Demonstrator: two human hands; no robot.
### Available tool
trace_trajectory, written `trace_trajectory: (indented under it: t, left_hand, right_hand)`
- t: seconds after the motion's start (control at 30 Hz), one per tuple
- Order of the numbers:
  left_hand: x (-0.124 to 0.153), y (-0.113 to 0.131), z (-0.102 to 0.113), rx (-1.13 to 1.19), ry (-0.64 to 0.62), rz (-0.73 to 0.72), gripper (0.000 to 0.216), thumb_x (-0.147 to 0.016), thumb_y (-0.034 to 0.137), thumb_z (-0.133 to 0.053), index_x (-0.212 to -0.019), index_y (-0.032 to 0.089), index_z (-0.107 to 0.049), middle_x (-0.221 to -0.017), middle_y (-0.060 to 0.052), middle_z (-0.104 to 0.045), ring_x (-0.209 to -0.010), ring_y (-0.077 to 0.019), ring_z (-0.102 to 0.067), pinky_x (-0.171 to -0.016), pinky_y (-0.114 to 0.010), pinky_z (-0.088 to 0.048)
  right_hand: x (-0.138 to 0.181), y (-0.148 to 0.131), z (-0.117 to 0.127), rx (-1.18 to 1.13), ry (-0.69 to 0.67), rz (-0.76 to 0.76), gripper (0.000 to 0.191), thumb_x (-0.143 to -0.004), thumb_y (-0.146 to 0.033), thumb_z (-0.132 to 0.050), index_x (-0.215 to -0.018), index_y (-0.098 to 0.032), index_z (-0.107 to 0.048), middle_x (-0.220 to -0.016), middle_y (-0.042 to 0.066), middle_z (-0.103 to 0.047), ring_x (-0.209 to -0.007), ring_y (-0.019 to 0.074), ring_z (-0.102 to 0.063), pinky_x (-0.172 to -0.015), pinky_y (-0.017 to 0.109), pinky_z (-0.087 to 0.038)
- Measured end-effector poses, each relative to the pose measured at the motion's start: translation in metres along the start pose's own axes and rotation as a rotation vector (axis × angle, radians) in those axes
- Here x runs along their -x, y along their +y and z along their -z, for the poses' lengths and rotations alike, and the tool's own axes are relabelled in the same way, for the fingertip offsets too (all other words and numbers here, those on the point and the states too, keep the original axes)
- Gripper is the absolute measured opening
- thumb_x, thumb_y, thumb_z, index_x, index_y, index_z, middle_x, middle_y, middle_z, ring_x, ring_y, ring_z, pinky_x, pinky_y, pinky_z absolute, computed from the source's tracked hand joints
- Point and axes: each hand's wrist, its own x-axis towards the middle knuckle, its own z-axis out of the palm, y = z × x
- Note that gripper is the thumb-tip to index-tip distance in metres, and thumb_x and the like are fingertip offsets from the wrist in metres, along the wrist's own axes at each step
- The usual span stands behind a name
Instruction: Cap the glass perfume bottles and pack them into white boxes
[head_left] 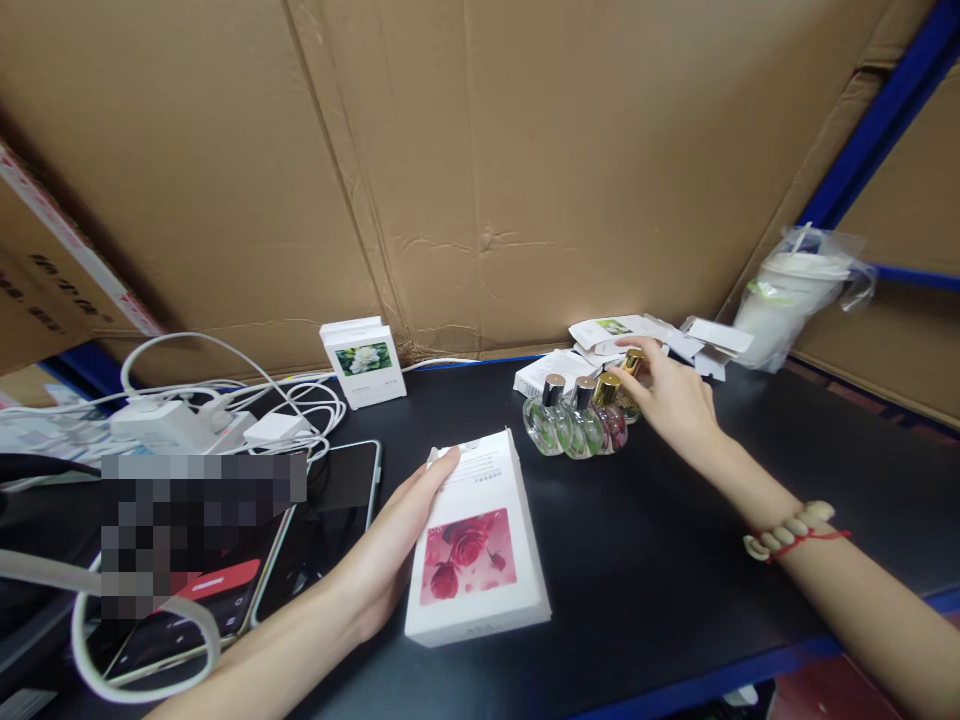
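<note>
My left hand (405, 540) is closed around the left side of a white box (517, 590) printed with red roses, its thumb lying near the top end. Toward the back right, the fingers of my right hand (679, 405) pinch the gold cap of a perfume bottle (632, 362), whose body is partly hidden by the hand. Close beside it stand a pink perfume bottle (611, 425) with a gold cap and two green-tinted perfume bottles (549, 425) with dark shiny caps. Behind the bottles lie white cartons (555, 370), some of them flattened or opened.
A white box with a flower picture (366, 365) stands against the cardboard wall (450, 200). Tangled white cables (315, 415) and chargers spread over the left side, near phones (337, 500). A bagged drink cup (787, 300) stands at the back right by a blue post (877, 120).
</note>
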Motion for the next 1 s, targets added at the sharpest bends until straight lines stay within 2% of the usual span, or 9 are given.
trace_trajectory:
  t: [0.07,0.17,0.27,0.37,0.5,0.6,0.77,0.87,1.0]
  left_hand:
    - [0.000,0.000,0.000,-0.009,-0.005,-0.002,0.044,-0.076,0.049,-0.063,-0.108,0.020,-0.061,-0.086,-0.006,-0.075,-0.055,-0.0202,-0.068,-0.053,-0.028,-0.050]
    - [0.000,0.000,0.000,-0.036,-0.007,-0.001,0.044,-0.076,0.052,-0.062,-0.106,0.020,-0.062,-0.080,-0.005,-0.075,-0.053,-0.0201,-0.068,-0.051,-0.027,-0.050]
    - [0.000,-0.001,0.000,-0.047,0.000,0.004,0.041,-0.076,0.053,-0.062,-0.099,0.019,-0.064,-0.076,-0.005,-0.074,-0.053,-0.0199,-0.067,-0.052,-0.027,-0.049]
    - [-0.002,-0.003,0.001,-0.054,-0.004,0.017,0.038,-0.075,0.055,-0.062,-0.085,0.018,-0.064,-0.073,-0.006,-0.074,-0.053,-0.0199,-0.067,-0.052,-0.027,-0.050]
    - [-0.003,-0.004,0.003,-0.058,-0.010,0.041,0.039,-0.074,0.057,-0.061,-0.074,0.019,-0.062,-0.071,-0.006,-0.073,-0.052,-0.0193,-0.067,-0.052,-0.027,-0.050]
    - [-0.001,-0.003,-0.001,-0.035,0.030,0.064,0.037,-0.076,0.055,-0.060,-0.079,0.018,-0.064,-0.072,-0.006,-0.074,-0.051,-0.0187,-0.066,-0.052,-0.027,-0.050]
    - [0.001,-0.002,-0.007,0.004,0.066,0.011,0.032,-0.083,0.042,-0.058,-0.104,0.018,-0.062,-0.082,-0.005,-0.075,-0.053,-0.0169,-0.067,-0.055,-0.026,-0.050]
    - [0.000,-0.003,-0.007,0.011,0.060,-0.017,0.034,-0.085,0.040,-0.056,-0.111,0.018,-0.059,-0.084,-0.005,-0.075,-0.058,-0.0166,-0.068,-0.059,-0.025,-0.050]
    - [-0.001,-0.004,-0.004,0.039,0.050,-0.033,0.038,-0.087,0.042,-0.054,-0.114,0.016,-0.057,-0.089,-0.007,-0.074,-0.060,-0.0171,-0.068,-0.061,-0.026,-0.051]
  right_hand:
    - [0.000,-0.001,0.001,-0.010,0.042,0.029,0.034,-0.083,-0.041,-0.048,-0.109,-0.022,-0.060,-0.077,0.008,-0.065,-0.067,0.0237,-0.061,-0.049,0.028,-0.036]
    - [0.000,-0.006,0.007,-0.092,0.206,0.037,0.030,-0.082,-0.041,-0.049,-0.097,-0.021,-0.065,-0.092,0.010,-0.063,-0.078,0.0239,-0.061,-0.051,0.029,-0.040]
    - [0.003,-0.015,0.013,-0.263,0.322,0.059,0.025,-0.082,-0.038,-0.047,-0.080,-0.020,-0.065,-0.086,0.009,-0.064,-0.075,0.0208,-0.060,-0.055,0.029,-0.043]
    - [0.008,-0.024,0.014,-0.382,0.186,0.119,0.028,-0.082,-0.037,-0.044,-0.085,-0.019,-0.066,-0.085,0.008,-0.067,-0.067,0.0189,-0.060,-0.055,0.029,-0.043]
    - [0.011,-0.028,0.009,-0.326,-0.138,-0.013,0.044,-0.084,-0.042,-0.038,-0.112,-0.017,-0.062,-0.067,0.006,-0.068,-0.065,0.0247,-0.063,-0.064,0.036,-0.045]
    - [0.008,-0.025,0.006,-0.375,-0.269,-0.069,0.042,-0.084,-0.042,-0.037,-0.102,-0.017,-0.065,-0.066,0.006,-0.068,-0.069,0.0254,-0.065,-0.067,0.037,-0.047]
    - [0.005,-0.019,0.004,-0.441,-0.456,-0.084,0.026,-0.077,-0.036,-0.049,-0.078,-0.017,-0.066,-0.042,-0.001,-0.056,-0.041,0.0187,-0.057,-0.045,0.030,-0.045]
    - [0.004,-0.016,0.004,-0.466,-0.467,-0.106,0.023,-0.074,-0.035,-0.050,-0.077,-0.018,-0.065,-0.042,-0.002,-0.056,-0.039,0.0185,-0.056,-0.041,0.030,-0.044]
    - [0.002,-0.013,0.004,-0.466,-0.252,-0.056,0.038,-0.067,-0.045,-0.058,-0.094,-0.018,-0.063,-0.045,-0.003,-0.057,-0.040,0.0186,-0.055,-0.042,0.030,-0.042]
